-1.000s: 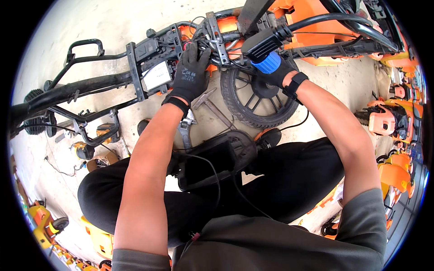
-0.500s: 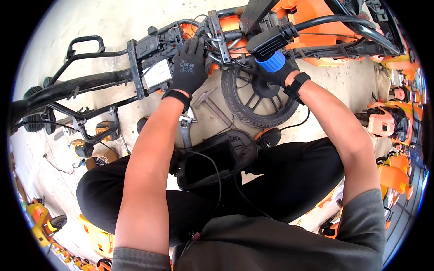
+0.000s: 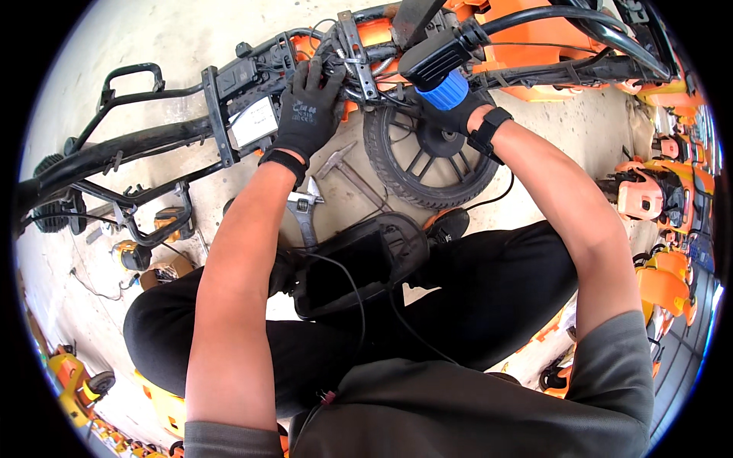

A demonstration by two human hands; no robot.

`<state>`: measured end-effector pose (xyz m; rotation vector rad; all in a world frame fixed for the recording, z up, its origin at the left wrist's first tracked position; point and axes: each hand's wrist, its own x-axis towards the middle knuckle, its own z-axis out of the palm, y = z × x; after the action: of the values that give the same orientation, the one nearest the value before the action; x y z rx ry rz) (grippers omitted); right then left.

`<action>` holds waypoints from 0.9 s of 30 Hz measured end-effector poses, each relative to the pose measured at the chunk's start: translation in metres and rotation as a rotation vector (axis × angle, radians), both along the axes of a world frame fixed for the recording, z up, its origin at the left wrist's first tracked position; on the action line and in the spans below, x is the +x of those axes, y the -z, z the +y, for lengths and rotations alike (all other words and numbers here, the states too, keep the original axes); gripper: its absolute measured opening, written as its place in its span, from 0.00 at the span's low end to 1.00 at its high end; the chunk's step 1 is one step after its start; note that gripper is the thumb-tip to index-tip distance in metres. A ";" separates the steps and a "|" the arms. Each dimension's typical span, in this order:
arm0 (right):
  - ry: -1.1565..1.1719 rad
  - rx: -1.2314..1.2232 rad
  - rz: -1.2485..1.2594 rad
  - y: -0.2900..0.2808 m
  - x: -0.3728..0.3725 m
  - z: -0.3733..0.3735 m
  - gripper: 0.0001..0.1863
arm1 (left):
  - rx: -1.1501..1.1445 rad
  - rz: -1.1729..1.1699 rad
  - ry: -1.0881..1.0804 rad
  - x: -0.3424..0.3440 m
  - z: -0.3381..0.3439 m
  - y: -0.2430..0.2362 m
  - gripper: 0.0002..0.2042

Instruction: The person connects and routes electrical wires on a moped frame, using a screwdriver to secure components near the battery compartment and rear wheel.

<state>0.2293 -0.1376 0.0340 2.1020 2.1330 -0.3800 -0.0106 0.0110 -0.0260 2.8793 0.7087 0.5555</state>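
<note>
Left hand (image 3: 309, 114), fingers spread, rests on the scooter frame (image 3: 153, 140) beside exposed wiring (image 3: 383, 70); right hand (image 3: 462, 117) lies partly behind a blue-collared black device (image 3: 434, 62), its grip not determinable. Judged risk: should the device slip, it could snag wiring or strike fingers.

The black-and-blue corded plastic tool (image 3: 443, 90) hides the fingers of the black-gloved right hand (image 3: 462, 114) from us; we see the orange plastic panel (image 3: 527, 52) cut off above, and cannot read the white rectangular label (image 3: 254, 122).
</note>
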 end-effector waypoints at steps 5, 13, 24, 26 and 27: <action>-0.010 0.116 0.139 -0.007 -0.010 0.004 0.13 | -0.020 0.000 0.028 -0.002 0.007 0.008 0.27; -0.135 0.536 -0.093 -0.020 -0.030 0.022 0.13 | -0.013 -0.031 0.019 -0.001 0.005 0.010 0.26; -0.080 0.241 -0.069 -0.005 -0.018 -0.004 0.12 | -0.018 -0.087 -0.020 -0.001 0.001 0.016 0.24; -0.232 0.305 -0.148 0.009 -0.016 -0.013 0.08 | -0.014 -0.092 -0.022 0.000 0.002 0.016 0.24; -0.231 0.299 -0.162 0.015 -0.016 -0.016 0.08 | -0.012 -0.094 -0.023 0.000 0.002 0.017 0.24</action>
<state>0.2130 -0.1539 0.0193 1.9103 2.4189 0.1371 -0.0107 0.0126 -0.0426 2.8163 0.7286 0.6817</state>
